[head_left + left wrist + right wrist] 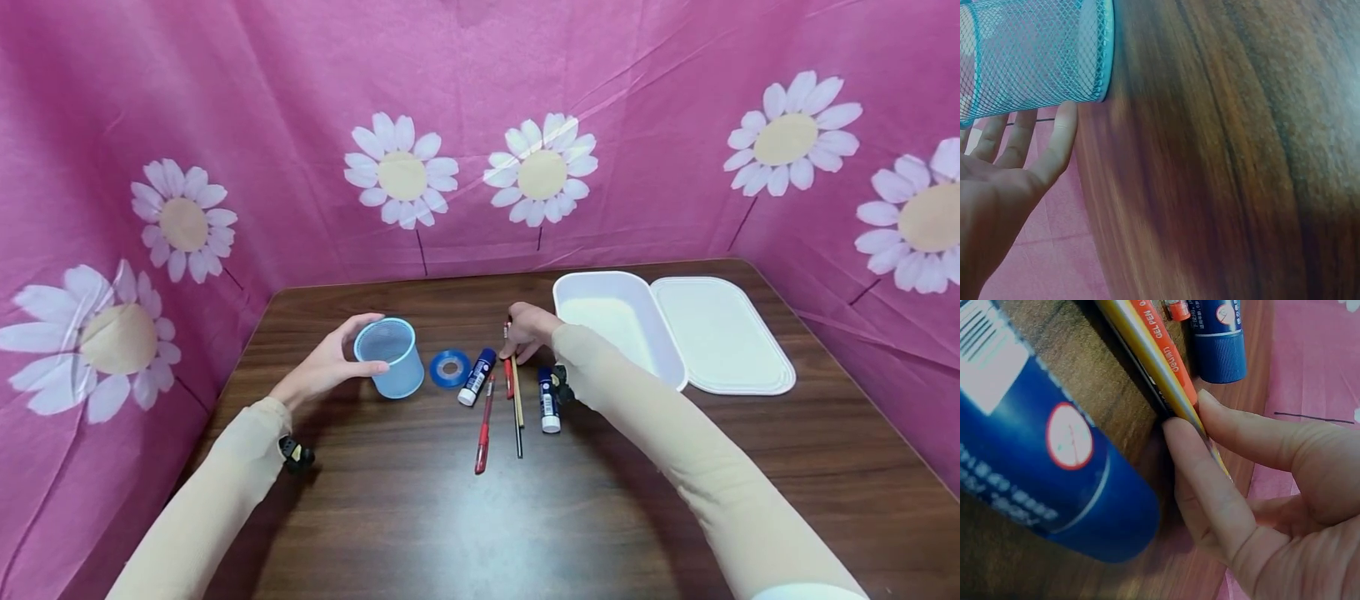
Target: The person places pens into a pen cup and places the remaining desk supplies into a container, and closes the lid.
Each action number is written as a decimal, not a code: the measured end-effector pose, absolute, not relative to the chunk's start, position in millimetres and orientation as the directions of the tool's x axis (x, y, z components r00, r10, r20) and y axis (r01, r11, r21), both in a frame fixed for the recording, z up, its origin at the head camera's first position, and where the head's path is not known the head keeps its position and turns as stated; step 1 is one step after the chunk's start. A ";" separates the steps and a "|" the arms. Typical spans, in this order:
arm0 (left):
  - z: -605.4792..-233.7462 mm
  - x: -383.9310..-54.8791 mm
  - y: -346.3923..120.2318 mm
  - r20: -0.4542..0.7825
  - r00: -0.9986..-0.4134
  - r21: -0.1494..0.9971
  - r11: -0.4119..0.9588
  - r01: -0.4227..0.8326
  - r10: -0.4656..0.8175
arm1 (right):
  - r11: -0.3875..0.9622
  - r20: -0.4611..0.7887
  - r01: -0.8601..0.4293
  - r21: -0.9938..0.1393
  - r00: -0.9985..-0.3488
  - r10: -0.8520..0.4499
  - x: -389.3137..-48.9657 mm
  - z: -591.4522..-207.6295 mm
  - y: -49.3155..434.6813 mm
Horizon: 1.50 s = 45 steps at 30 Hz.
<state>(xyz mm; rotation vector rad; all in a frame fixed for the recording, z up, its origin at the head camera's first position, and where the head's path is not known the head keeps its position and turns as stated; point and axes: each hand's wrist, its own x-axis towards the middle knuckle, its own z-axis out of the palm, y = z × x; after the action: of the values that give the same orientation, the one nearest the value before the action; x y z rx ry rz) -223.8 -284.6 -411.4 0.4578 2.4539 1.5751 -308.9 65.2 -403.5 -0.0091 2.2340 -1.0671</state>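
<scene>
- Yellow pencil (518,402): lies on the table (420,517) below its far edge, about midway between the left and right edges; its far end is between the thumb and forefinger of the right hand (528,327).
- Right hand: we read a pinch on the yellow pencil. Black pencil (519,442) and red pen (510,383) lie alongside, their ends at the fingertips; we cannot tell whether these are gripped too.
- Cup (401,371): blue mesh, upright, toward the table's far left corner. Left hand (330,358) grips it from the left edge's side, thumb by the rim, other fingers around the far side.
- Second pen (482,446): red, slanting toward the near edge, left of the pencils.
- Left glue stick (477,379): between the pencils and the tape (438,369), which lies flat just beside the cup.
- Right glue stick (550,408): right of the pencils, just below the right hand.
- Tray (615,329): white, near the far edge.
- Lid (723,333): white, flat beside the tray, toward the far right corner.
- Cloth (465,67): pink, daisy-printed, hanging beyond the far edge.
</scene>
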 end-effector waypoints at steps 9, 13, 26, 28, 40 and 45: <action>-412.3 -224.7 -284.5 0.013 -0.931 0.912 0.377 0.161 0.365 | 0.635 -0.529 0.256 -0.729 -0.799 -0.285 -307.1 -405.5 68.9; -411.6 -222.8 -284.2 0.013 -0.927 0.913 0.374 0.164 0.374 | 0.628 -0.522 0.243 -0.739 -0.796 -0.307 -308.5 -405.1 70.6; -410.4 -221.8 -285.4 -0.004 -0.921 0.905 0.394 0.163 0.390 | 0.597 -0.488 0.162 -0.785 -0.756 -0.436 -307.0 -364.9 70.0; -408.4 -224.1 -286.0 -0.006 -0.914 0.903 0.396 0.169 0.405 | 0.591 -0.496 0.164 -0.789 -0.737 -0.458 -307.4 -355.8 69.2; -401.0 -231.0 -287.2 -0.033 -0.899 0.890 0.423 0.174 0.438 | 0.624 -0.536 0.099 -0.775 -0.627 -0.566 -306.2 -305.8 59.0; -402.5 -228.2 -287.2 -0.021 -0.899 0.895 0.409 0.177 0.437 | 0.588 -0.519 0.103 -0.802 -0.606 -0.603 -305.0 -288.9 52.8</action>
<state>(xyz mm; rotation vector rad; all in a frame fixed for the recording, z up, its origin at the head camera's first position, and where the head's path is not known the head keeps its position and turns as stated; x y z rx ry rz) -228.2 -287.2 -402.5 0.5386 2.4148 1.4878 -305.0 52.8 -288.9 -0.3982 1.9822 -1.0688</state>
